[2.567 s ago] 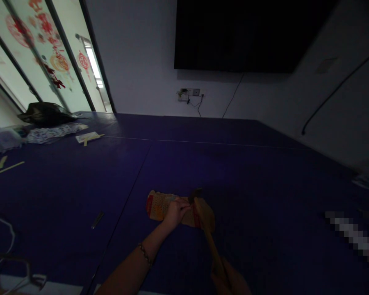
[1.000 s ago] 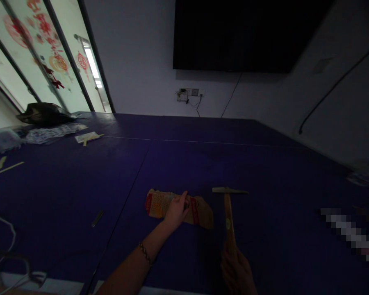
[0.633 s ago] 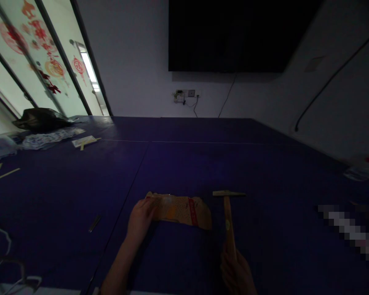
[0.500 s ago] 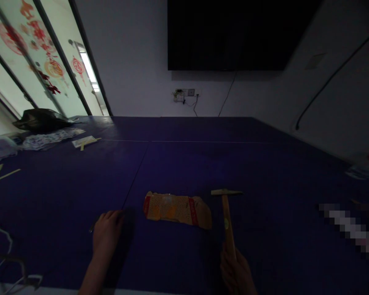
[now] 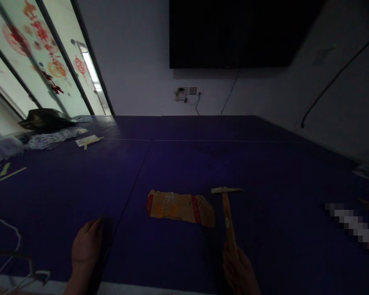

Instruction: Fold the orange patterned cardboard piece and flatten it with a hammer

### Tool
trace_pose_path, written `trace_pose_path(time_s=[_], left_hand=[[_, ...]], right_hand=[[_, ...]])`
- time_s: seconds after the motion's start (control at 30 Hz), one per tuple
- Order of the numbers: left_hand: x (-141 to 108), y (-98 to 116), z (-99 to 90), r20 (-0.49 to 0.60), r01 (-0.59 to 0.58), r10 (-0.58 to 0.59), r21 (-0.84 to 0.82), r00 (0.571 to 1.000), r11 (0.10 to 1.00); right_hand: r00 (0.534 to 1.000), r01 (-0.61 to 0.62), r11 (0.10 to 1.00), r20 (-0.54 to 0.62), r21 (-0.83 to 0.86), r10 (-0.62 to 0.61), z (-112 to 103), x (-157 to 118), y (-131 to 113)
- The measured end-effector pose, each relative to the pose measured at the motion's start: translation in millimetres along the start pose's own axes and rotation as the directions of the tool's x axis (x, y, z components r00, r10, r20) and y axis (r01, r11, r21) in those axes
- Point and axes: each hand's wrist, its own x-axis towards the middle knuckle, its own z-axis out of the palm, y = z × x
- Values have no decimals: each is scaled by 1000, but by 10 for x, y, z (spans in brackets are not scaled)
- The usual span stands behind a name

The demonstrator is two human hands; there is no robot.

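My right hand (image 5: pixel 240 270) is closed around the lower wooden handle of a hammer (image 5: pixel 228 221). The hammer's narrow metal head points away from me, with a thin pointed end to the right. Left of the hammer lies a flat, tan, speckled piece with red bands and orange patches (image 5: pixel 175 207); its kind is hard to tell in the dim light. My left hand (image 5: pixel 86 246) is closed low over the surface at the left. A small dark tip shows by its fingers, but what it grips is mostly hidden.
A dark blue-purple surface (image 5: pixel 184 164) with seams spreads ahead. White cables or wire (image 5: pixel 17 237) lie at the near left. A black bag (image 5: pixel 46 119), papers and yellow strips sit at the far left. A blurred-out object (image 5: pixel 353 225) is at the right. A screen (image 5: pixel 233 32) hangs on the wall.
My left hand has moved left and nearer to me, away from the tan piece. My right hand and the hammer are nearly still. The view has shifted slightly.
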Motion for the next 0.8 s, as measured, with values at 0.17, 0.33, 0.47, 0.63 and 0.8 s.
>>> trace_pose_path(time_s=[0.17, 0.33, 0.47, 0.63, 0.8], left_hand=[[-17, -17, -12, 17, -2, 1, 68, 1000, 998], [-36, 23, -52, -42, -10, 14, 106, 999, 994], [-40, 67, -113, 11, -9, 8, 148, 1000, 989], [-13, 91, -198, 87, -25, 7, 200, 996, 979], [89, 77, -276, 233, -88, 39, 206, 972, 975]], right_hand=[[998, -55, 998, 10, -19, 55, -66, 52, -7], [997, -70, 997, 8, -41, 70, -113, 95, -19], [998, -52, 998, 28, -22, 53, -97, 81, -15], [993, -80, 997, 82, -19, 81, -101, 107, 9], [990, -63, 998, 124, -26, 66, -93, 98, 7]])
